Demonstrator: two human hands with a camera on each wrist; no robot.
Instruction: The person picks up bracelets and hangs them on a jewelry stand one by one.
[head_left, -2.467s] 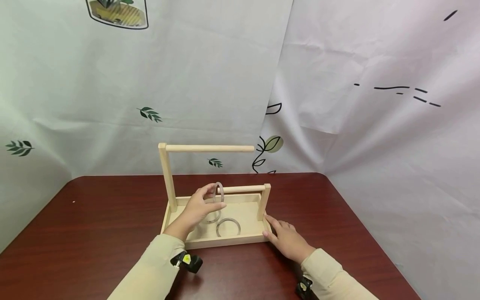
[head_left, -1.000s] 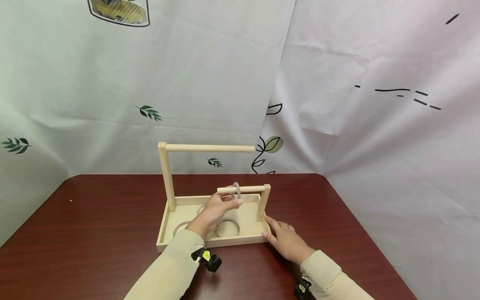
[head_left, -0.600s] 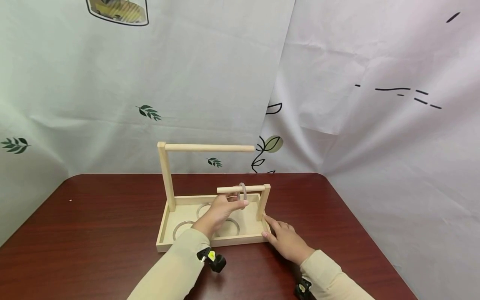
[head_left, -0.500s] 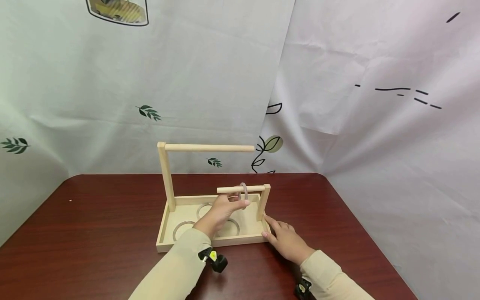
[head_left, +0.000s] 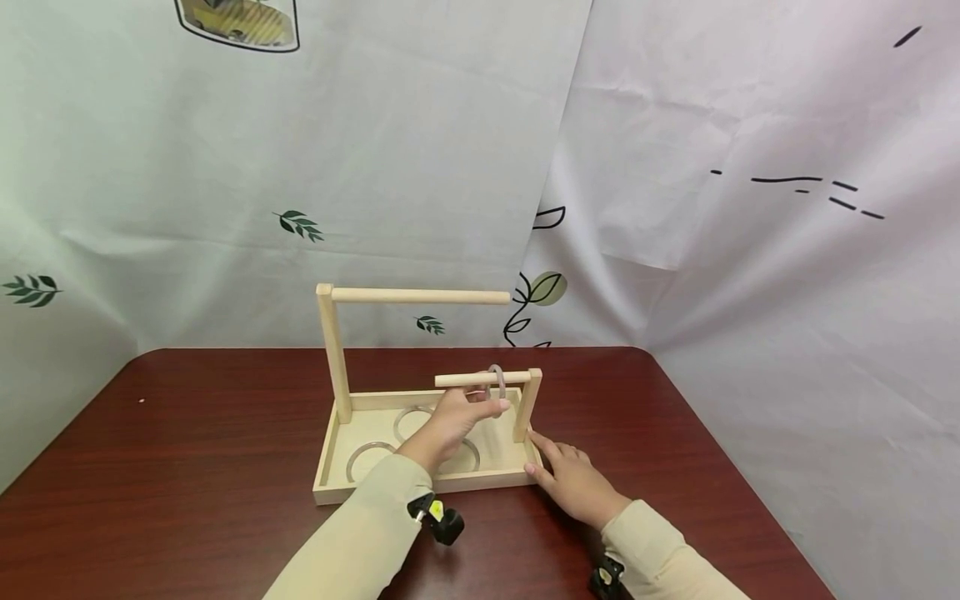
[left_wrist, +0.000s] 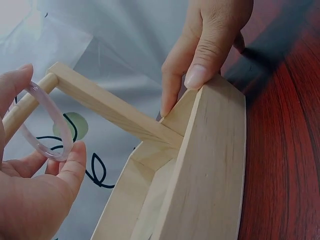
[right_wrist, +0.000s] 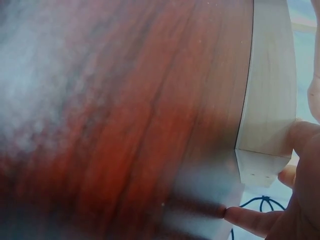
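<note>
My left hand point(head_left: 450, 425) pinches a translucent pale bangle point(head_left: 501, 382) between thumb and fingers. The bangle encircles the lower bar point(head_left: 468, 379) of a pale wooden display stand with a tray base point(head_left: 487, 481), near that bar's post. In the left wrist view, the bangle point(left_wrist: 50, 120) stands upright with the bar passing through it. My right hand point(head_left: 577, 483) holds the tray's right end. In the left wrist view, that hand's thumb point(left_wrist: 197, 75) lies on the tray's rim. More bangles lie in the tray, including a front-left bangle point(head_left: 367, 454); my left hand partly covers others.
A taller bar point(head_left: 420, 296) extends rightward from the stand's left post point(head_left: 334, 358), above and behind the lower bar. The stand rests on a dark red wooden table point(head_left: 210, 450). A printed white curtain point(head_left: 420, 167) hangs behind the table.
My left hand has carried the bangle rightward, over the free end of the lower bar and along it toward the post. My right hand stays at the tray's right end.
</note>
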